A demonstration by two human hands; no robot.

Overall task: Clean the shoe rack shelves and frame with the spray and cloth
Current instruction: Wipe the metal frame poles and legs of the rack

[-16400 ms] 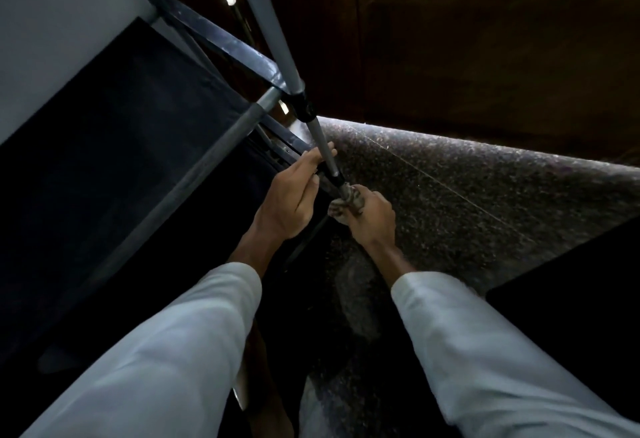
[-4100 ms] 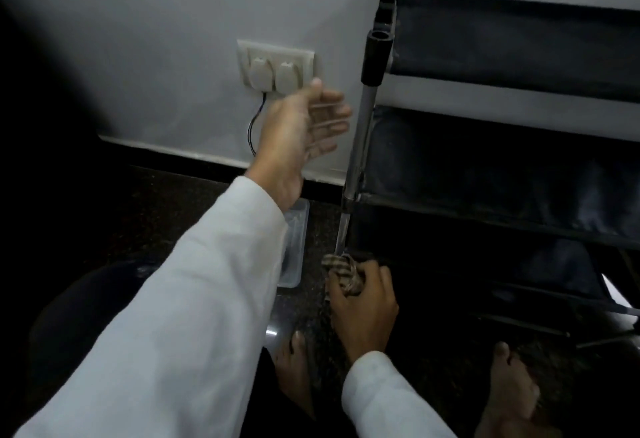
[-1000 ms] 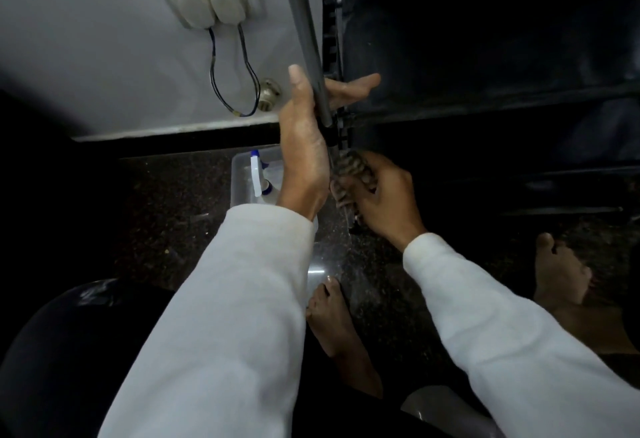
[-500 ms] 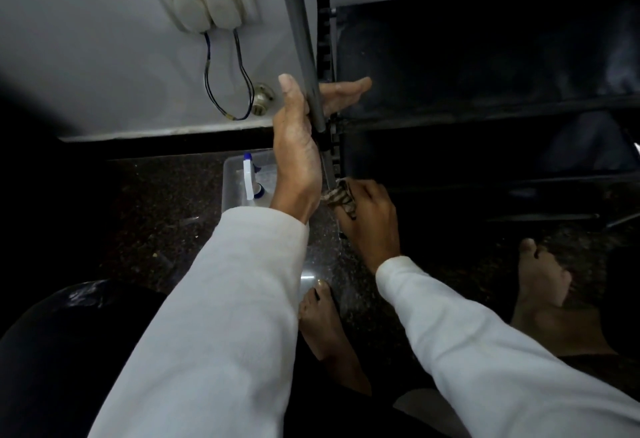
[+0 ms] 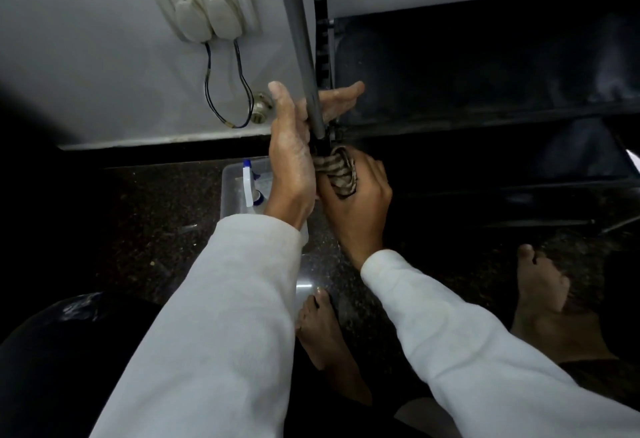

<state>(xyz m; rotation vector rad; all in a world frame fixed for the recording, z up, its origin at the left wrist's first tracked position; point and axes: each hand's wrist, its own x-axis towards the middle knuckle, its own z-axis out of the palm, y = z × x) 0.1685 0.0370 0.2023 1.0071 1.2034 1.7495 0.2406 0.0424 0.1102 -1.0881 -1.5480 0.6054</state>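
Observation:
The shoe rack's grey upright pole rises at centre, with dark fabric shelves stretching right. My left hand cups the pole just above a black joint, thumb up and fingers curled behind it. Directly below, my right hand is closed on a striped cloth wrapped around the pole's lower part. The spray bottle, white with a blue nozzle, lies in a clear plastic tray on the floor, left of my hands and partly hidden by my left wrist.
A wall socket with two plugs and looping black wires sits upper left. My bare feet rest on the dark speckled floor. A dark rounded object is at the lower left. The white wall stands behind the rack.
My right hand has slid the cloth up the pole, close under the black joint. My left hand keeps its hold on the pole.

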